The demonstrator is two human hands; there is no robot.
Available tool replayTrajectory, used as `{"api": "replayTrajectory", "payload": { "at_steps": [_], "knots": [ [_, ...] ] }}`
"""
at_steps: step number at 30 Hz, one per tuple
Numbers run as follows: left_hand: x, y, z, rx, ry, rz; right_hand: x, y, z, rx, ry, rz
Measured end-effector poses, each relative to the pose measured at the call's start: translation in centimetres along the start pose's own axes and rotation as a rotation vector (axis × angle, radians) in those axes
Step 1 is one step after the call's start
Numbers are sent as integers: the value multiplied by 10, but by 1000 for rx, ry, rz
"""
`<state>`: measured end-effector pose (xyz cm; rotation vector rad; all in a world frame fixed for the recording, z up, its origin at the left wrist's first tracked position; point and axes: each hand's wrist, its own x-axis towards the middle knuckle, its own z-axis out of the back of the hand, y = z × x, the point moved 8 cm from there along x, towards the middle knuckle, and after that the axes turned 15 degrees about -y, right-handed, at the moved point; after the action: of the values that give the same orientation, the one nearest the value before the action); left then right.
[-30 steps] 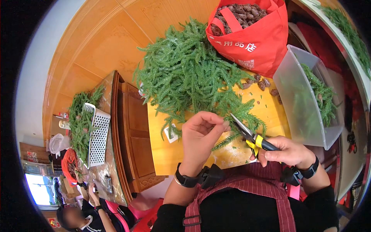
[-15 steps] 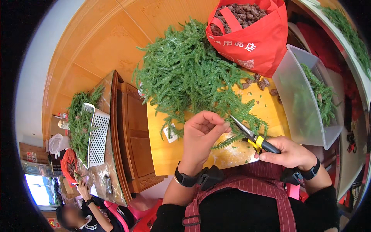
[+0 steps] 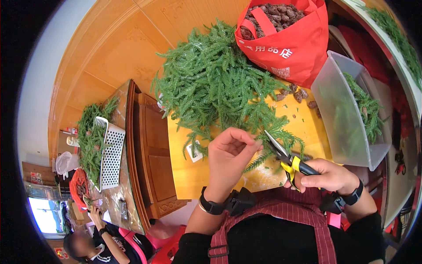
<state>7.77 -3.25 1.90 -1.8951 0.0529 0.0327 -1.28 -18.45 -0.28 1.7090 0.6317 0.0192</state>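
My left hand (image 3: 231,149) is closed in a pinch at the base of an artificial pine sprig (image 3: 277,131), whose green fronds fan out beyond the fingertips. The exact grip point is partly hidden by the thumb. In my right hand (image 3: 327,174) are long-nose pliers (image 3: 281,149) with black and yellow handles, pointing up and left. Their tip lies over the sprig, close to my left fingertips, and the handles are spread apart. A big heap of green pine sprigs (image 3: 211,79) covers the far part of the yellow table (image 3: 184,178).
A red bag (image 3: 290,48) full of pine cones stands at the back, with loose cones (image 3: 299,94) before it. A translucent bin (image 3: 340,119) with greenery is at right. Left, a white perforated basket (image 3: 112,154) sits on another table, where a person (image 3: 112,244) works.
The pliers' handles have spread wider apart, and the yellow lower handle has swung down. My left hand has barely moved.
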Motion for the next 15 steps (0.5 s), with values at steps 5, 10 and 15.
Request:
{"api": "replayTrajectory", "payload": {
  "at_steps": [5,10,15],
  "knots": [
    [-5,-10,-1,136,2,-183,-2,3,2,-22,-6,2],
    [-10,-17,-5,278,27,-347,-5,6,5,-114,-29,-14],
    [-11,-16,-5,223,-9,-294,-6,12,8,-323,-98,17]
  ]
}}
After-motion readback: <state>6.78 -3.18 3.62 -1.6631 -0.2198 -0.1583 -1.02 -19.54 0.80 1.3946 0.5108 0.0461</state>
